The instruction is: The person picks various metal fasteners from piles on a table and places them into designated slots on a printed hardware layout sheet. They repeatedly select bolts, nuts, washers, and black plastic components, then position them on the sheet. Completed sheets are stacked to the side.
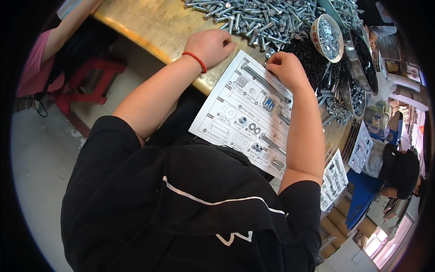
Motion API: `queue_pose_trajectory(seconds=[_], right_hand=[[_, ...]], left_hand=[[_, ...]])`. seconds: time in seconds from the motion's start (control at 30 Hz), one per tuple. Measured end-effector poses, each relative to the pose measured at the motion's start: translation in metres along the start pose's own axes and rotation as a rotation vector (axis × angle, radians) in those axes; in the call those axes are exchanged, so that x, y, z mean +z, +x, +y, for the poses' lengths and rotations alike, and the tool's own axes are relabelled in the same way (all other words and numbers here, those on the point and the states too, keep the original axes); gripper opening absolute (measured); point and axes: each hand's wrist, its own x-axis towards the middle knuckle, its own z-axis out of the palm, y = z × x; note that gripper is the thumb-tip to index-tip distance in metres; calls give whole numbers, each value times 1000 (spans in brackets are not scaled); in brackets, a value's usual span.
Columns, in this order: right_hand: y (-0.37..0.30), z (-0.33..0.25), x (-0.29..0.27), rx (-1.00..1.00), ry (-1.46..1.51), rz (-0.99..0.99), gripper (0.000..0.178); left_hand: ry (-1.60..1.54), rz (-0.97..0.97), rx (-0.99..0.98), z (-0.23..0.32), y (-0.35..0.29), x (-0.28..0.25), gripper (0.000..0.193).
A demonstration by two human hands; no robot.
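Observation:
A printed sheet (217,106) with drawings of hardware lies at the table edge in front of me. Real parts rest on it, among them a long bolt (263,78) and dark washers (254,129). My left hand (209,46), with a red band at the wrist, is curled closed on the table beyond the sheet's left corner; its inside is hidden. At the sheet's far edge, my right hand (289,70) pinches a small metal piece (266,65), too small to name. Close to those fingertips lie a few loose nuts (269,53).
A large heap of bolts (263,20) covers the far table. To the right stand a bowl of washers (329,38), a metal bowl of black parts (361,59) and a pile of small black pieces (308,56). A red stool (93,81) and another person's arm (68,34) are at left.

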Motion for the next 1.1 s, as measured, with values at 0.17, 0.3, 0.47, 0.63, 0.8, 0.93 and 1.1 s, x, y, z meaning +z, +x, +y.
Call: queue_pose_trajectory(seconds=[0.17, 0.3, 0.47, 0.63, 0.8, 0.93, 1.1], right_hand=[[7, 13, 9, -10, -60, 112, 22], [-7, 14, 14, -93, 47, 180, 17], [-107, -14, 12, -186, -12, 179, 12], [-184, -23, 46, -237, -142, -141, 10], [-227, -10, 42, -94, -183, -90, 8], [-246, 11, 44, -13, -281, -59, 5], [-253, 22, 61, -23, -175, 95, 15]], left_hand=[[-7, -20, -16, 2, 2, 1, 27], [-14, -32, -11, -1, 3, 0, 30], [-446, 5, -34, -1, 0, 1, 11], [-430, -194, 176, 24, -59, -13, 16], [-316, -291, 509, 76, -112, -22, 17], [-263, -311, 598, 95, -126, -7, 16], [-126, -506, 661, 124, -139, 13, 12]])
